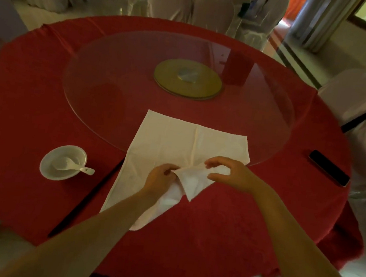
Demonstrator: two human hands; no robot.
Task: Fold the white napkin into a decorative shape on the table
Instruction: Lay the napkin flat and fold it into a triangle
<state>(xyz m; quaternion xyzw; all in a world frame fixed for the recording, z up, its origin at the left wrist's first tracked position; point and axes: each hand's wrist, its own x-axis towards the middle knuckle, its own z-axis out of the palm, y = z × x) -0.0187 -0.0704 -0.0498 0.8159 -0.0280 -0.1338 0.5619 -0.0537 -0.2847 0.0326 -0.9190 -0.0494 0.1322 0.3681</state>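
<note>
The white napkin lies spread on the red tablecloth, its far part resting over the edge of the glass turntable. Its near right corner is folded back into a small pointed flap. My left hand pinches the left side of that flap. My right hand arches over the flap's right side, fingertips touching the cloth. My left forearm covers the napkin's near edge.
A white bowl with a spoon sits at the left, and a dark chopstick lies beside the napkin. A black phone rests at the right table edge. A gold disc marks the turntable's centre. White-covered chairs ring the table.
</note>
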